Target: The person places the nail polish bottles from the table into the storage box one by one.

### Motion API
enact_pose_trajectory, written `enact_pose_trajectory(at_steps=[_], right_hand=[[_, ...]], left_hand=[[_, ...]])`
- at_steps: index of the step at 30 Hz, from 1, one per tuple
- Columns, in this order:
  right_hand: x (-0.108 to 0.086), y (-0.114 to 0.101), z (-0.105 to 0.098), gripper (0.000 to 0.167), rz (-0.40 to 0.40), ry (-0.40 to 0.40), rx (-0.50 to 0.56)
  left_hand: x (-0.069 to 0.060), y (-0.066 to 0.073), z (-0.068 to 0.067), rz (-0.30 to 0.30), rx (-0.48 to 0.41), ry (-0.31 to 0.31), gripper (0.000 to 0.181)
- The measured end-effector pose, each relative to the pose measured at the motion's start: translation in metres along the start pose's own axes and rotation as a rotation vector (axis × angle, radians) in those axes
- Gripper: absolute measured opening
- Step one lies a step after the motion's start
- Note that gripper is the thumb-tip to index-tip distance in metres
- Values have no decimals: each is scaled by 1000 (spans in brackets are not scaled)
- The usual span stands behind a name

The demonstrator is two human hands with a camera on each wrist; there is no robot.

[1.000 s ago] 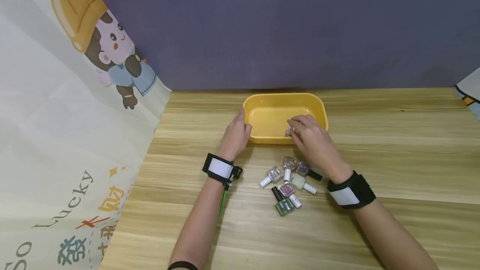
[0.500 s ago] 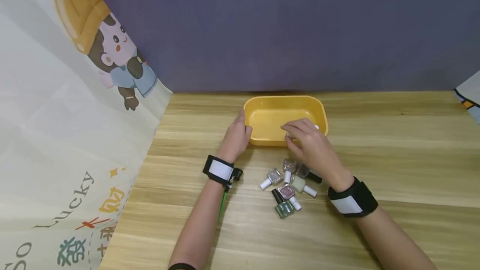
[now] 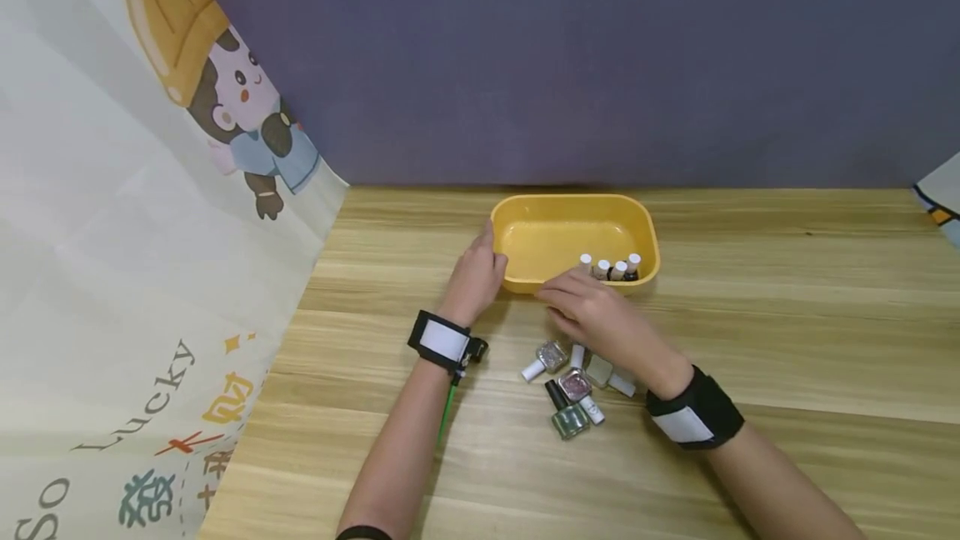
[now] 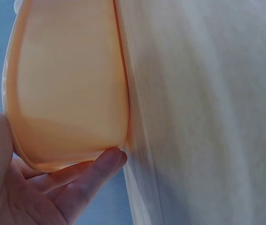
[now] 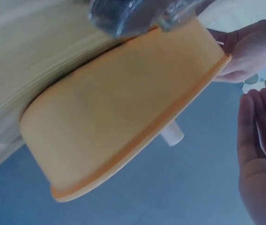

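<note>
My left hand (image 3: 474,277) grips the left end of a yellow plastic tray (image 3: 540,244), thumb and fingers around its corner. Several white-capped nail polish bottles (image 3: 619,271) stand upright along the tray's front right side. My right hand (image 3: 600,319) hovers between the tray's front wall and a loose cluster of nail polish bottles, holding nothing; its fingers (image 5: 250,126) look straight in the right wrist view. The cluster includes a silver glitter bottle (image 3: 553,355), a pink glitter one (image 3: 575,384), a pale one (image 3: 599,370) and a green, black-capped one (image 3: 572,421). My right hand hides other bottles.
The wooden tabletop (image 3: 795,298) extends to both sides of the tray. A dark blue-grey panel (image 3: 570,65) rises behind it. A printed white sheet (image 3: 172,273) hangs along the left edge.
My right hand has let go of a white-capped nail polish bottle inside the tray and moved back over its front rim toward the cluster. The left hand has stayed on the tray.
</note>
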State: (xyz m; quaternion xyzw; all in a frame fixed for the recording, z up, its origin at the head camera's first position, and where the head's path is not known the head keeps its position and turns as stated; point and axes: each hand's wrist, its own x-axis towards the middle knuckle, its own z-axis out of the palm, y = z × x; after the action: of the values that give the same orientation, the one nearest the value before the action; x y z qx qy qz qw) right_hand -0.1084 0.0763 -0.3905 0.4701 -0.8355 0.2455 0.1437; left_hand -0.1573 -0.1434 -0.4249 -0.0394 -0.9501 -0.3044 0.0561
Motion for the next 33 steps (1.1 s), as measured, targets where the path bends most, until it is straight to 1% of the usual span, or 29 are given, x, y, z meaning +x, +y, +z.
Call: enact_pose_trajectory(at_steps=[4, 11, 15, 21, 26, 29, 33], right_hand=[[0, -3, 7, 28, -25, -48, -5], [-1, -9, 16, 25, -64, -97, -6], [-2, -12, 19, 26, -84, -150, 1], [-3, -14, 25, 26, -121, -235, 59], [-5, -16, 30, 27, -126, -313, 55], [-7, -16, 33, 20, -126, -351, 30], [-8, -15, 38, 6, -142, -355, -11]], left_hand=[[1, -1, 1, 4, -3, 5, 63], [1, -1, 1, -1, 9, -4, 64], [1, -1, 1, -3, 11, -12, 64], [1, -3, 1, -6, 7, -19, 64], [1, -3, 2, 2, -1, -19, 64], [0, -3, 2, 5, -1, -17, 64], [0, -3, 2, 2, 2, -14, 64]])
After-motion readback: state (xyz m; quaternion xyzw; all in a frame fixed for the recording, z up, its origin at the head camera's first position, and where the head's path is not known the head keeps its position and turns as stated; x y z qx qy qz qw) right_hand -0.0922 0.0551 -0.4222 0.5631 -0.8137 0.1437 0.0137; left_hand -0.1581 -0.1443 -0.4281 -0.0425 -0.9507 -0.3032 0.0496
